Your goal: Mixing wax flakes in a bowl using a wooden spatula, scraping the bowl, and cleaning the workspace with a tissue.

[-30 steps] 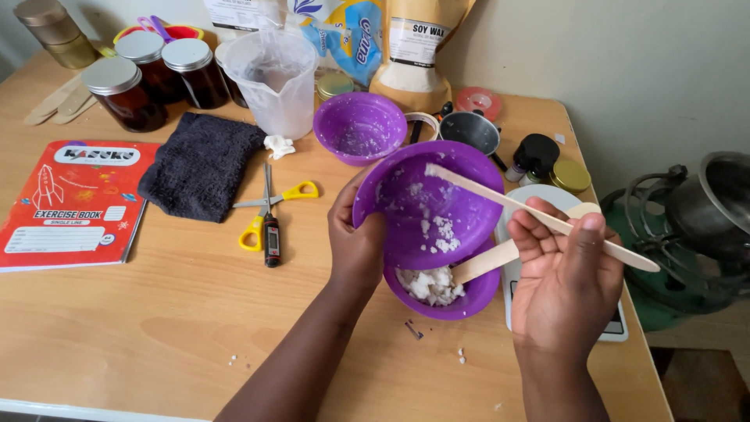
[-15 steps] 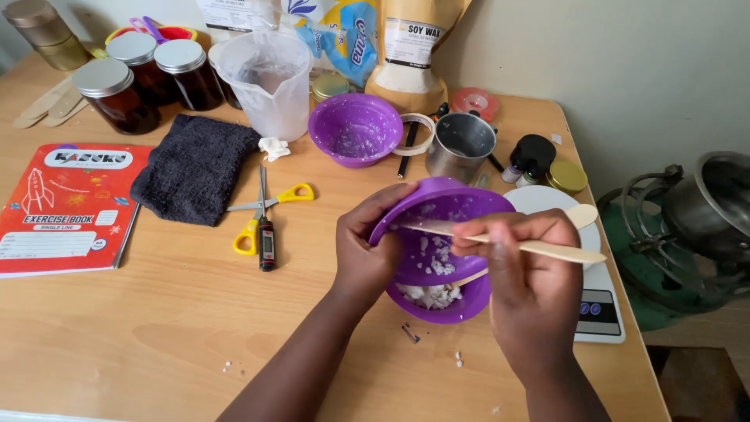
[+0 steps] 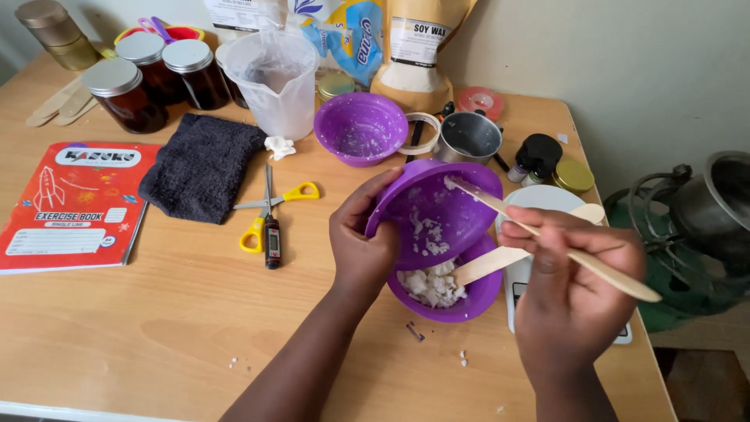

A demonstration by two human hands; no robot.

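Scraping of white flakes between two purple bowls.
My left hand (image 3: 361,248) grips the tilted bowl (image 3: 437,209) above the lower bowl (image 3: 469,301); my right hand (image 3: 574,285) clasps a wooden stick (image 3: 508,212).

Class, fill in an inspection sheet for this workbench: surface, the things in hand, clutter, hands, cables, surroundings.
Surface: wooden table, a few white crumbs near the front edge.
Things in hand: tilted purple bowl above a lower purple bowl holding white chunks; wooden stick reaching into the tilted bowl.
Clutter: red exercise book, dark cloth, yellow-handled scissors, thermometer, brown jars, plastic jug, third purple bowl, metal cup.
Hands: left hand grips the tilted bowl's rim; right hand holds the stick.
Cables: nothing seen.
Surroundings: pale wall, green metal stand at right.
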